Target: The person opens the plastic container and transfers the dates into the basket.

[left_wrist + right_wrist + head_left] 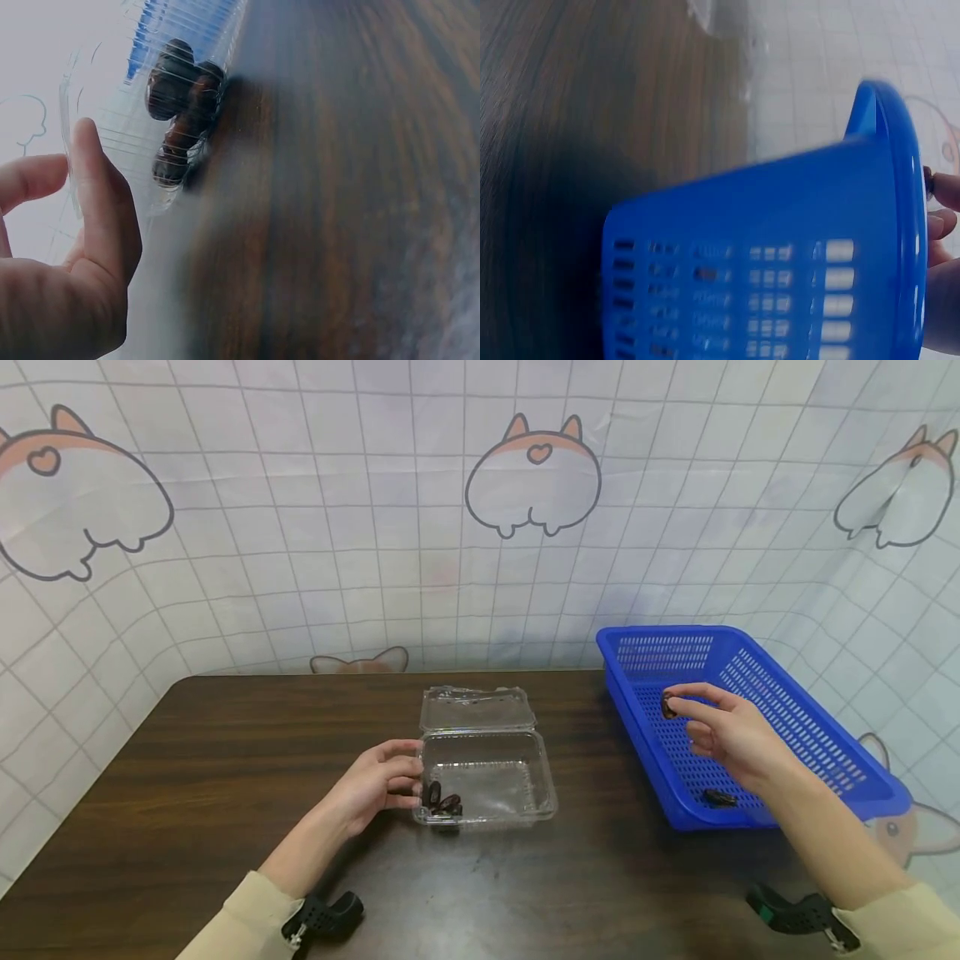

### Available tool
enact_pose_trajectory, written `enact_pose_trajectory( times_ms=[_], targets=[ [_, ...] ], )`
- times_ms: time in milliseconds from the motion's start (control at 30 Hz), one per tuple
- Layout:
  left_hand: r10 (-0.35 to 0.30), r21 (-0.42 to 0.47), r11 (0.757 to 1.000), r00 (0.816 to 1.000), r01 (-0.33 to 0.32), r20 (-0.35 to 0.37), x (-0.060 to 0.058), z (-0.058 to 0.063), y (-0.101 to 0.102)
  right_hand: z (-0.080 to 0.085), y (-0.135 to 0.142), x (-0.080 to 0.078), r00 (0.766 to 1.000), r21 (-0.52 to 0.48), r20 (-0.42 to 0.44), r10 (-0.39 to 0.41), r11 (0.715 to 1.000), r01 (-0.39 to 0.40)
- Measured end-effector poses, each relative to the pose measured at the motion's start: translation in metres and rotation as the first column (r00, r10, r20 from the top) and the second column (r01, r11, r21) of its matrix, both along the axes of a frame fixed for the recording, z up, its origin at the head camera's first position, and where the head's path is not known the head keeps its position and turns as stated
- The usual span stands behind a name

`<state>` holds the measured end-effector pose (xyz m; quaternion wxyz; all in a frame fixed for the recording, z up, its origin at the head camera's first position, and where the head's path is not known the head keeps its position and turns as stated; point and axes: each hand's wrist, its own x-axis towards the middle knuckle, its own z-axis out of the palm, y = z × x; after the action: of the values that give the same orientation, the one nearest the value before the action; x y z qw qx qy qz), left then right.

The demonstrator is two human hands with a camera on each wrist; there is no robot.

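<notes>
My left hand touches the left wall of a clear plastic clamshell box, its fingers loosely extended along the side. The lid stands open at the back. Several dark brown, wrinkled dates lie in the near left corner of the box; in the left wrist view these dates show through the ribbed wall. Over the blue basket, my right hand pinches a date between thumb and fingertips. Another date lies on the basket floor near its front end.
The dark wooden table carries the box at its middle and the basket at its right. The basket's raised rim stands beside my right hand. A white tiled-pattern curtain with dog drawings hangs behind the table and at both sides.
</notes>
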<state>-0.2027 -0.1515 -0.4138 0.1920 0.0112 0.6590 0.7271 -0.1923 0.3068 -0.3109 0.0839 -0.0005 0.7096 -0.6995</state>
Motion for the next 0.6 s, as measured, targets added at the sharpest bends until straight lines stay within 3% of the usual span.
enact_pose_trajectory(
  times_ms=[333, 600],
  targets=[
    [-0.037, -0.017, 0.999, 0.999, 0.037, 0.003, -0.002, 0.005, -0.005, -0.009, 0.033, 0.006, 1.0, 0.228, 0.025, 0.016, 0.973, -0.021],
    [-0.06, 0.006, 0.998, 0.998, 0.06, -0.002, -0.002, 0.003, -0.005, -0.014, 0.041, 0.012, 0.998, 0.398, 0.032, 0.06, 0.915, -0.068]
  ],
)
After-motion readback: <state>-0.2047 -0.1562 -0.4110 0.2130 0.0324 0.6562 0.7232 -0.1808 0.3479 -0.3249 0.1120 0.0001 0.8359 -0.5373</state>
